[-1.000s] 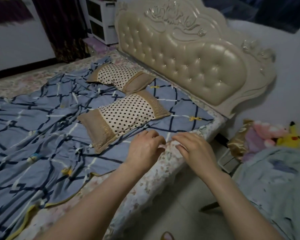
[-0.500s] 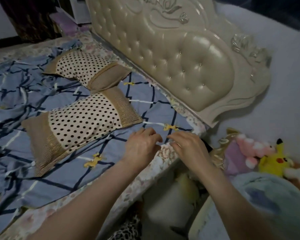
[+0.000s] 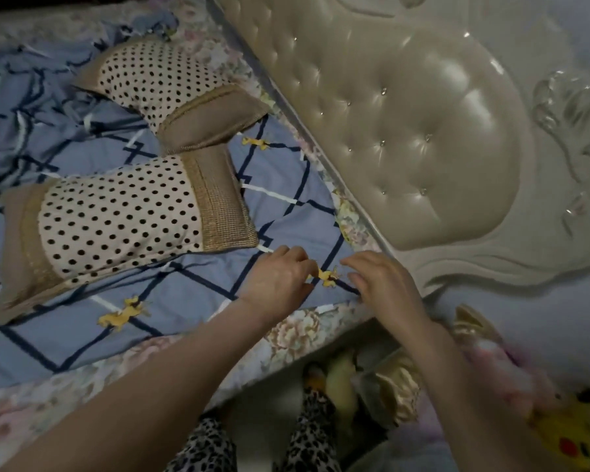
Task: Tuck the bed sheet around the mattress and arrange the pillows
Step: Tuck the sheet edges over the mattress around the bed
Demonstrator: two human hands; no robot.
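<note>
A blue bed sheet (image 3: 191, 294) with dark lines and small yellow figures lies wrinkled over the floral mattress (image 3: 297, 335). Its near corner by the headboard stops short of the mattress edge. My left hand (image 3: 276, 281) and my right hand (image 3: 385, 284) rest on that corner with curled fingers, pinching the sheet on either side of a yellow figure. Two polka-dot pillows with tan ends lie on the sheet: one (image 3: 116, 226) just left of my hands, the other (image 3: 164, 86) further back near the headboard.
A cream tufted headboard (image 3: 406, 131) runs diagonally along the right. Beside the bed on the floor are plush toys, one pink (image 3: 504, 366) and one yellow (image 3: 573, 437), and a gold cushion (image 3: 392, 393). My legs in leopard-print trousers (image 3: 314, 434) stand against the mattress side.
My view has moved closer to the bed corner and tilted down. Both hands have slid along the sheet towards the headboard corner and stayed close together.
</note>
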